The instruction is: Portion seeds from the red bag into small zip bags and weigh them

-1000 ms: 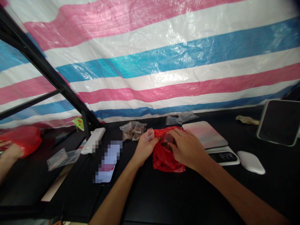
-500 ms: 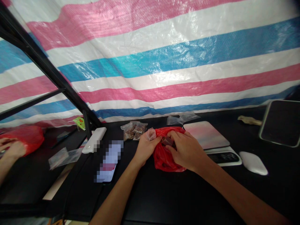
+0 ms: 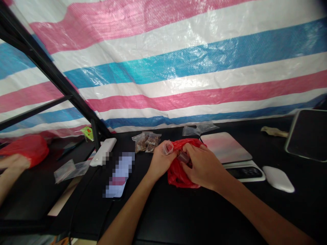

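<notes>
My left hand is closed around a small clear plastic bag, whose round mouth opens upward. It also touches the left edge of a crumpled red plastic bag on the black table. Over that bag's opening is my right hand, its curled fingers gripping a small see-through cup. The cup's contents cannot be made out. Dark bits inside the red bag are mostly hidden by my fingers. Just behind my left hand lie filled clear zip bags with brown pieces.
A digital scale with a silver plate and a white mouse-shaped object are at right. Flat clear bags lie behind. Leftward are a phone, a white bar-shaped device and another person's arm at a red bag.
The see-through cup has come up a little and shows more between my right fingers. My left hand with the clear bag has shifted slightly right, toward it.
</notes>
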The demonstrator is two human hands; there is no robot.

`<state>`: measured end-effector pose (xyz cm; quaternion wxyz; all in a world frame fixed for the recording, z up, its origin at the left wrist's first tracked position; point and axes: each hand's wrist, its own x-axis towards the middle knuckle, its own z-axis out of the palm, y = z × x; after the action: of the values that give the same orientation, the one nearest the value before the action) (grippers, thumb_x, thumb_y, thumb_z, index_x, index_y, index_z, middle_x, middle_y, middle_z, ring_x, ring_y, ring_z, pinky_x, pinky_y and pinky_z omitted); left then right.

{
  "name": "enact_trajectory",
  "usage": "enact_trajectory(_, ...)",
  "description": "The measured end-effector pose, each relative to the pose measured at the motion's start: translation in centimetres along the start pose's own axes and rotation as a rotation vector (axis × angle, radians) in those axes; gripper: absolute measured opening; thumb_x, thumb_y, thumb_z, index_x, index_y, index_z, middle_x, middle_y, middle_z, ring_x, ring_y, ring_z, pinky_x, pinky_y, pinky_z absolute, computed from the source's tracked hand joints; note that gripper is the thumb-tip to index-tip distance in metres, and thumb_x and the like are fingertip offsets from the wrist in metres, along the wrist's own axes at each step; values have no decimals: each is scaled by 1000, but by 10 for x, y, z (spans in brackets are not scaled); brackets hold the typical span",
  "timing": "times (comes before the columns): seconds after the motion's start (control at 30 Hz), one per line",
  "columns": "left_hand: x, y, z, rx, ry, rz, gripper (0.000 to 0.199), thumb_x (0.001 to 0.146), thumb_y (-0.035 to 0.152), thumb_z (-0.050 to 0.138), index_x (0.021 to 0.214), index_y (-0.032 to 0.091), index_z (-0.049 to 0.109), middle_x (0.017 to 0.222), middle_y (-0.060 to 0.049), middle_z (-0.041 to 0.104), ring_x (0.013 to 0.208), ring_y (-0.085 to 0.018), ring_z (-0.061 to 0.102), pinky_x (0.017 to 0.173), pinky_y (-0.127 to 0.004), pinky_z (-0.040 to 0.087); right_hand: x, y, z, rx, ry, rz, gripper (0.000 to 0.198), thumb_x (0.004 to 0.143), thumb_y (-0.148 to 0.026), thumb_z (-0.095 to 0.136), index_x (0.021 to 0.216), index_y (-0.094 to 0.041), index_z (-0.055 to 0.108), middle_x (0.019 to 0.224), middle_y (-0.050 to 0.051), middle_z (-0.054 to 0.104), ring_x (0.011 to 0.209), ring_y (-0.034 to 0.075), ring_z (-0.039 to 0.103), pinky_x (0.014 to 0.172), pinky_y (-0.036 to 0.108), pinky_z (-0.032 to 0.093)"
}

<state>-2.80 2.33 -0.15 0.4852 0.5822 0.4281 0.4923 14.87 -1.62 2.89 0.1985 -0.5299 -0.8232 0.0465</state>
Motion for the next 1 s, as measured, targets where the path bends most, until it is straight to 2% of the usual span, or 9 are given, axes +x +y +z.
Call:
enact_trajectory(0.23, -4, 8, -1, -192, -13, -145, 31, 77, 37, 83, 94, 17, 68, 85, -1, 72, 78, -17, 67, 76, -28, 52, 1, 2, 3, -31, 12, 32, 7, 90, -26, 58, 95, -21, 56, 93, 7, 74, 83, 24, 64, 81, 36, 37)
enact_trajectory(0.4, -3, 9, -2, -196, 8, -129, 30, 78, 36, 81, 97, 17, 68, 86, -2, 72, 78, -17, 67, 75, -27, 53, 3, 2, 2, -45, -5, 63, 8, 89, -25, 58, 95, -20, 57, 94, 8, 74, 87, 25, 67, 84, 36, 38)
enact_trajectory(0.57, -2, 3, -3, -138, -37, -81, 23, 83, 35, 78, 95, 18, 69, 89, -2, 73, 82, -18, 67, 79, -28, 53, 3, 3, 6, -72, 10, 68, 9, 90, -30, 57, 92, -21, 56, 90, 8, 74, 85, 25, 67, 83, 37, 38)
enact_trajectory(1.0, -2, 10, -3, -178, -39, -116, 29, 82, 38, 81, 98, 17, 69, 94, -3, 74, 86, -18, 68, 84, -29, 53, 4, 1, 5, -127, 32, 135, 10, 88, -31, 58, 90, -22, 56, 92, 9, 75, 89, 26, 67, 87, 38, 40)
